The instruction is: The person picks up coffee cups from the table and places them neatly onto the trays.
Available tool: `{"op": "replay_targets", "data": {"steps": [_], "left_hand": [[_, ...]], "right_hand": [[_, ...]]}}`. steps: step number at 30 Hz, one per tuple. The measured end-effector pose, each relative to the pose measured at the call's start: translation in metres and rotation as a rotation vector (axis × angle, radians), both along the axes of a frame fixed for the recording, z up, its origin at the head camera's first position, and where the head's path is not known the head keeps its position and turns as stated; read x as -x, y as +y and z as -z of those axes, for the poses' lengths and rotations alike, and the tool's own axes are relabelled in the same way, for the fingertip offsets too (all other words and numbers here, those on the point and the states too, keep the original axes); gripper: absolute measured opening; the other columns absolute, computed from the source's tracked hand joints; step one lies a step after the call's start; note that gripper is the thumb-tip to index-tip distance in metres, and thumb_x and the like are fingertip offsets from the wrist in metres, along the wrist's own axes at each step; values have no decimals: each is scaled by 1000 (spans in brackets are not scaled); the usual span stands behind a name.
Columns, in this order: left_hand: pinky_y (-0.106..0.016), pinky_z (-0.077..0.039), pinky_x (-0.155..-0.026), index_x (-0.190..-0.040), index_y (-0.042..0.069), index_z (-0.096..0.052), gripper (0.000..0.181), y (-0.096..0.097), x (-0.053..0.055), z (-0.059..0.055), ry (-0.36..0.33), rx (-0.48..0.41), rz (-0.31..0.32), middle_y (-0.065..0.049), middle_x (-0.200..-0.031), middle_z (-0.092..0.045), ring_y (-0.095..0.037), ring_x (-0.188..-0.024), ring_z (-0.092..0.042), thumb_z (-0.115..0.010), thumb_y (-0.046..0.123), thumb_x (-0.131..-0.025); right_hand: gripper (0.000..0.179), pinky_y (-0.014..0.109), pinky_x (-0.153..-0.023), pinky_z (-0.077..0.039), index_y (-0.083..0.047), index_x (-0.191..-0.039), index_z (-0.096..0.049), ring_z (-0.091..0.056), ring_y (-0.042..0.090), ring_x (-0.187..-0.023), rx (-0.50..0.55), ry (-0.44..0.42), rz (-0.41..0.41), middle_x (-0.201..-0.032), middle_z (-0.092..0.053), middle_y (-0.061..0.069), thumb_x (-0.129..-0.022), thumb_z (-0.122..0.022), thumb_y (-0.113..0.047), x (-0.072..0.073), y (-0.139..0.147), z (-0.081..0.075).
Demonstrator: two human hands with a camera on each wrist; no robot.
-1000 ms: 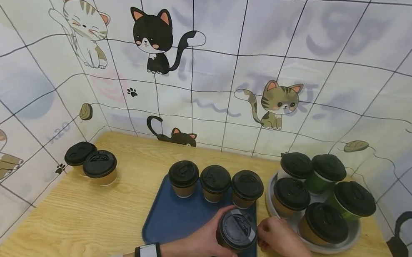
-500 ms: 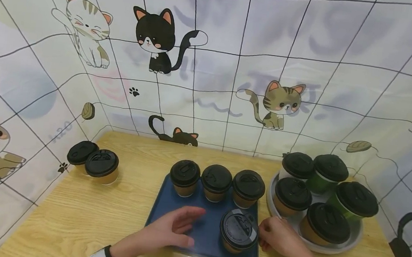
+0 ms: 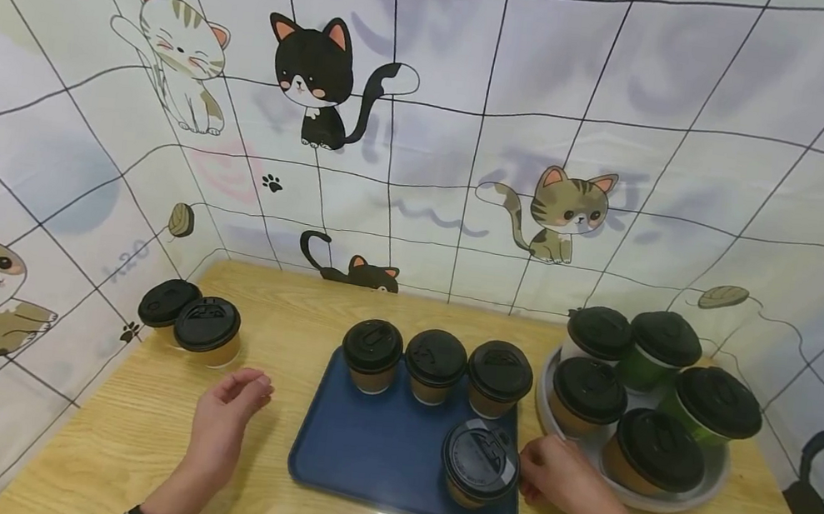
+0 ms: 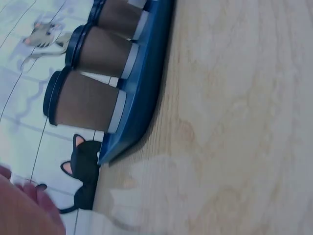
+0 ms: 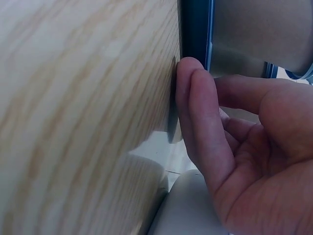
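On the wooden table lies a dark blue tray [image 3: 361, 453]. Along its back edge stand three brown paper cups [image 3: 434, 366] with black lids. A larger lidded paper cup [image 3: 480, 463] stands at the tray's front right. My right hand [image 3: 558, 476] pinches the tray's right rim beside that cup. In the right wrist view the fingers [image 5: 208, 112] press against the outside of the rim, with the thumb on the other side. Left of the tray, my left hand [image 3: 222, 430] hovers over the table, fingers loosely bent and holding nothing.
Two brown lidded cups [image 3: 208, 329] stand at the back left by the wall. A round pale tray [image 3: 716, 482] on the right holds several lidded cups, brown, green and white. A cat-print backdrop [image 3: 439, 143] encloses the table's back and sides.
My left hand has let go of the larger cup at the tray's front right and moved left, off the tray. My right hand has stayed at the tray's edge.
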State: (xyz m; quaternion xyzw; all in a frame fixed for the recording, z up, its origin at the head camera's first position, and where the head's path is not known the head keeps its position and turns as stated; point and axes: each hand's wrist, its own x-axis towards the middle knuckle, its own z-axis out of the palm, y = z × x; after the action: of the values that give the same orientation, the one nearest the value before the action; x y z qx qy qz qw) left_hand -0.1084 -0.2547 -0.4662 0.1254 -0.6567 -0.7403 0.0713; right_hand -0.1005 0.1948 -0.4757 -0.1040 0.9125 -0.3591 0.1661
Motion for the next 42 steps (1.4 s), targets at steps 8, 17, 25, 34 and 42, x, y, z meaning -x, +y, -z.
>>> {"op": "replay_targets", "data": {"steps": [8,17,25,34,42], "left_hand": [[-15,-43,-91,-133,13,-40,47,-23,5,6,19,-65,-385,3,-123,-40,-11,-116,-45,-71,12,-98],[-43,-15,-126,-165,21,5,104,-36,20,23,-18,-17,-312,-6,-170,0,-23,-158,5,-74,19,-97],[-39,-22,-124,-164,17,-1,104,-37,43,36,42,5,-367,-7,-169,-6,-22,-158,-2,-77,13,-93],[-36,-19,-124,-164,16,-11,107,-37,70,36,66,75,-446,-6,-165,-16,-22,-154,-15,-84,13,-86],[-27,-17,-121,-161,18,-19,106,-41,88,39,103,84,-510,-5,-161,-26,-15,-144,-30,-88,11,-82]], "right_hand": [[32,28,-56,-52,-12,-72,-69,-65,16,-57,2,4,3,-63,-64,-3,-100,-56,-5,0,0,0],[32,28,-56,-51,-12,-71,-68,-64,15,-57,-14,7,18,-63,-63,-3,-101,-57,-6,-3,-3,0],[33,28,-57,-51,-13,-71,-68,-64,15,-56,-12,13,18,-62,-64,-3,-101,-56,-6,-5,-5,3],[32,28,-56,-53,-11,-73,-69,-65,14,-57,0,4,31,-63,-64,-3,-102,-57,-5,-2,-2,4],[32,27,-54,-52,-12,-72,-68,-65,14,-56,0,10,16,-63,-64,-3,-101,-57,-4,0,0,3]]}}
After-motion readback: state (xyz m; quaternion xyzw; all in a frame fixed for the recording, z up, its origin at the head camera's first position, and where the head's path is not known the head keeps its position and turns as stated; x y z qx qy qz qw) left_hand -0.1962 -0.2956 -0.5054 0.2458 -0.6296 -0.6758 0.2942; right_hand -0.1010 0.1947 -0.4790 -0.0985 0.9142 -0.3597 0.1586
